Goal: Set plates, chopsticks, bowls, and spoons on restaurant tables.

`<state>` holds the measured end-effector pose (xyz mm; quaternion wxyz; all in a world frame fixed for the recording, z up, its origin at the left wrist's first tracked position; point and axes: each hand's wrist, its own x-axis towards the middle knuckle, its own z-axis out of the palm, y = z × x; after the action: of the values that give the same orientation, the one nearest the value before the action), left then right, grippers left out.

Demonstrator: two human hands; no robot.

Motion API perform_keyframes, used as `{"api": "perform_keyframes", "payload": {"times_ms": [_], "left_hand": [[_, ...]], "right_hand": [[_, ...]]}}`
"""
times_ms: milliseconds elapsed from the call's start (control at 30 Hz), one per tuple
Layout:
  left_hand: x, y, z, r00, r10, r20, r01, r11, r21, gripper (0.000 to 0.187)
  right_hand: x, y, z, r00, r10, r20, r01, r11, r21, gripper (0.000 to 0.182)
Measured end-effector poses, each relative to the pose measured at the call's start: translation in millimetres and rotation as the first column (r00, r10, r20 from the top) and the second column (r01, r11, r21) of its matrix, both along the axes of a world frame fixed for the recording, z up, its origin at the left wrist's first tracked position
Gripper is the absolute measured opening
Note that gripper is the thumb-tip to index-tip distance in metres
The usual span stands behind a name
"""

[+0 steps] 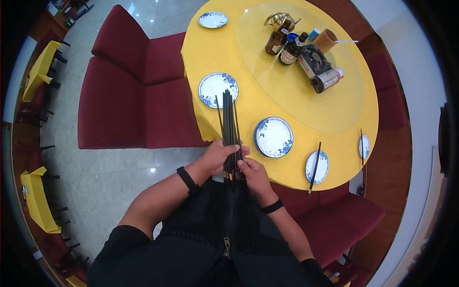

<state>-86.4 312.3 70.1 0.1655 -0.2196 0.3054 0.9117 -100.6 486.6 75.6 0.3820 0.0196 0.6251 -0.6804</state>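
Note:
A bundle of dark chopsticks (229, 119) stands in front of my body, its tips fanned toward the table and its gold-banded ends pointing back at me. My left hand (219, 156) is wrapped round the bundle. The fingers of my right hand (256, 175) close on the chopsticks at the right side, near the lower ends. Just beyond the tips lies a blue-and-white plate (215, 88), partly covered by them in view. A stack of similar plates (273, 137) sits to the right of my hands.
The round table has a yellow cloth (248, 103) and a glass turntable (306, 110) bearing bottles (289, 52), a portable stove (313, 61), a gas can (327, 80) and a gold teapot (282, 20). Chopsticks (314, 170) rest across a plate (322, 167). Maroon chairs (114, 103) flank the table.

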Motion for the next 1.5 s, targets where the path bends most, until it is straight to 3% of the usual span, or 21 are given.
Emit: {"api": "perform_keyframes", "payload": {"times_ms": [100,267,333,467,600,867,1033,1167,1233,1367,1433,1500], "left_hand": [[-4.8,0.2,12.3,0.999,0.029,0.027,-0.03,0.999,0.036,0.019],[-12.5,1.1,17.5,0.995,0.103,-0.013,-0.104,0.982,-0.155,0.012],[-16.5,6.5,16.8,0.988,0.152,-0.013,-0.151,0.969,-0.196,0.008],[-23.7,15.9,21.6,0.969,0.248,-0.007,-0.238,0.921,-0.309,0.01],[-32.4,20.9,24.7,0.96,0.278,-0.04,-0.275,0.904,-0.328,0.012],[-40.8,34.6,34.8,0.985,0.174,-0.023,-0.167,0.886,-0.433,0.011],[-39.6,42.5,42.0,0.984,0.175,0.008,-0.146,0.844,-0.516,0.011],[-37.8,35.3,40.1,0.982,0.188,-0.006,-0.164,0.842,-0.514,0.008],[-39.6,30.8,35.0,0.981,0.195,-0.018,-0.175,0.835,-0.522,0.007],[-41.9,21.7,31.7,0.966,0.249,-0.064,-0.24,0.784,-0.572,0.008],[-46.1,11.6,32.5,0.964,0.254,-0.079,-0.249,0.755,-0.606,0.008],[-50.2,-1.9,29.8,0.963,0.265,-0.044,-0.241,0.778,-0.581,0.007]], "right_hand": [[-8.7,1.7,6.3,1.0,-0.02,-0.011,0.019,0.999,-0.037,0.022],[-30.2,-0.2,0.2,0.987,0.119,-0.106,-0.126,0.99,-0.06,0.021],[-29.5,0.6,1.7,0.997,0.072,0.023,-0.068,0.99,-0.126,0.02],[-42.3,5.4,-3.1,0.993,0.06,0.105,-0.032,0.969,-0.245,0.021],[-49.0,18.7,-16.3,0.979,0.167,0.115,-0.138,0.965,-0.222,0.022],[-53.3,26.1,-21.0,0.946,0.268,0.184,-0.204,0.93,-0.307,0.026],[-63.8,21.0,-11.0,0.96,0.276,0.045,-0.264,0.949,-0.173,0.031],[-61.1,11.6,-19.5,0.967,0.254,0.006,-0.248,0.949,-0.194,0.03],[-62.5,7.8,-16.5,0.946,0.27,-0.18,-0.275,0.961,-0.003,0.03],[-61.3,-7.1,-2.0,0.942,0.213,-0.26,-0.211,0.977,0.036,0.03],[-64.0,-19.5,6.7,0.893,0.24,-0.381,-0.185,0.967,0.175,0.03],[-66.9,-35.1,6.2,0.878,0.247,-0.411,-0.176,0.963,0.201,0.03]]}}
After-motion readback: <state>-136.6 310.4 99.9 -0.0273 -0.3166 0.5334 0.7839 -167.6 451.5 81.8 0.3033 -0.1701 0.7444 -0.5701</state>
